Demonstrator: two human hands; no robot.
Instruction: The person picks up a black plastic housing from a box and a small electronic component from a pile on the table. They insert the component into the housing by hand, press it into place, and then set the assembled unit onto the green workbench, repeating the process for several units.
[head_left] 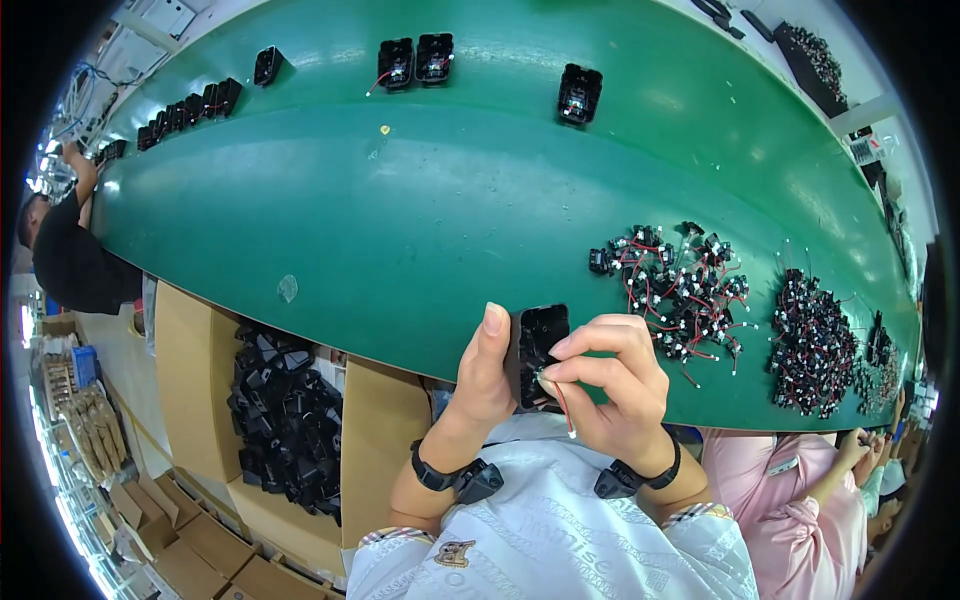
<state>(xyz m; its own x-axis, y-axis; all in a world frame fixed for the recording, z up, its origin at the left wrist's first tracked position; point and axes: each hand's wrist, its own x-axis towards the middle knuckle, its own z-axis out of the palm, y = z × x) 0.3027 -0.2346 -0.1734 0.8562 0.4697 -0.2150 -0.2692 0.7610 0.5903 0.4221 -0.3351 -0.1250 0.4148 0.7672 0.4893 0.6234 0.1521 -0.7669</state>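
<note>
- The black housing [529,345] is held above the middle of the tabletop's near edge, close to the wearer's chest, tilted with its hollow side turned toward the right.
- The left hand [486,375] has its grip closed around the housing's left wall, thumb up along the outside.
- The right hand [620,385] has its grip closed in a pinch on the upper end of a red lead [562,402], at the housing's open side; anything small beneath those fingertips is hidden. The lead's white plug [572,434] hangs free.
- The housing looks like light, stiff plastic, smooth enough to slip a little; its outer walls are the place to hold. The lead seems thin, limp and fragile, better taken by its plug than tugged by the wire.
- On the tabletop [450,210], right of the hands, lies a loose wired pile [690,290]; a denser pile [815,345] sits nearer the right end, by the near edge.
- Along the far edge stand a lone housing [579,95], a pair [396,62], another single [267,66] and, toward the far left corner, a row [193,108].
- Below the near edge, left, a carton [200,360] holds black parts [285,410].
</note>
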